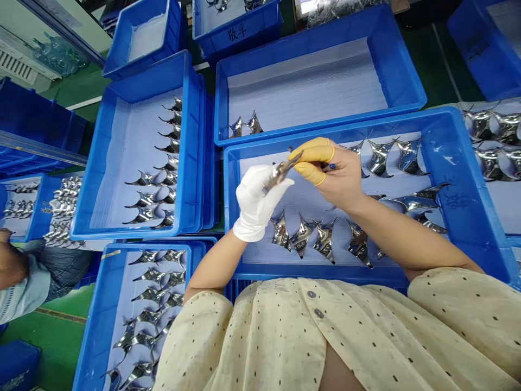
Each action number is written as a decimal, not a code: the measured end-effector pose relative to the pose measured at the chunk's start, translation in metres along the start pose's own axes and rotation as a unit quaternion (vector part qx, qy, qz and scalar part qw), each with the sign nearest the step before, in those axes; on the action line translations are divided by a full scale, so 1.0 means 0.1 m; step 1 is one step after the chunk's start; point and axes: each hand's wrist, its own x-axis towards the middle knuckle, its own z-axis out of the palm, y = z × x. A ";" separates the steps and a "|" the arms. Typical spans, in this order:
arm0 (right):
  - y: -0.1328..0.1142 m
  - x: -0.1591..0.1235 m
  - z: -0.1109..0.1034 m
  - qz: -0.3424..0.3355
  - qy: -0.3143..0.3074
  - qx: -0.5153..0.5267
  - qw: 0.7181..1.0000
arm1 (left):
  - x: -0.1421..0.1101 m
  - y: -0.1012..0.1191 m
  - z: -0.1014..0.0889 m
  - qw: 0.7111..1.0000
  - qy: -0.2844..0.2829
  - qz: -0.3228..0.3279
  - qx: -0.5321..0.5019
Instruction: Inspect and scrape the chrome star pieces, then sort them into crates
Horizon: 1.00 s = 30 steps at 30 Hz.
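Over the bin (474, 163), left hand (253, 196) held part (280, 172) in pinched fingers. Right hand (337, 172) had fingers narrow at part's tip; couldn't tell if gripping.

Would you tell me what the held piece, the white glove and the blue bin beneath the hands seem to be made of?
Held piece: probably polished metal, as it has a greyish sheen.
White glove: likely thin fabric, matte, judging by its soft folds.
Blue bin: seemingly moulded plastic, slightly glossy, from its even colour and rounded rim.
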 end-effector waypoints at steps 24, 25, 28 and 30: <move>-0.09 -0.07 0.08 0.017 -0.116 0.074 0.990 | 0.02 -0.02 -0.05 0.994 -0.027 -0.062 -0.085; -0.10 -0.07 0.08 0.017 -0.117 0.075 0.990 | 0.02 -0.03 -0.06 0.996 -0.026 -0.047 -0.070; -0.10 -0.07 0.08 0.017 -0.116 0.072 0.990 | 0.05 -0.07 -0.10 0.999 -0.025 0.009 -0.031; -0.09 -0.08 0.08 0.014 -0.117 0.065 0.991 | 0.08 -0.08 -0.12 0.998 -0.022 0.064 -0.005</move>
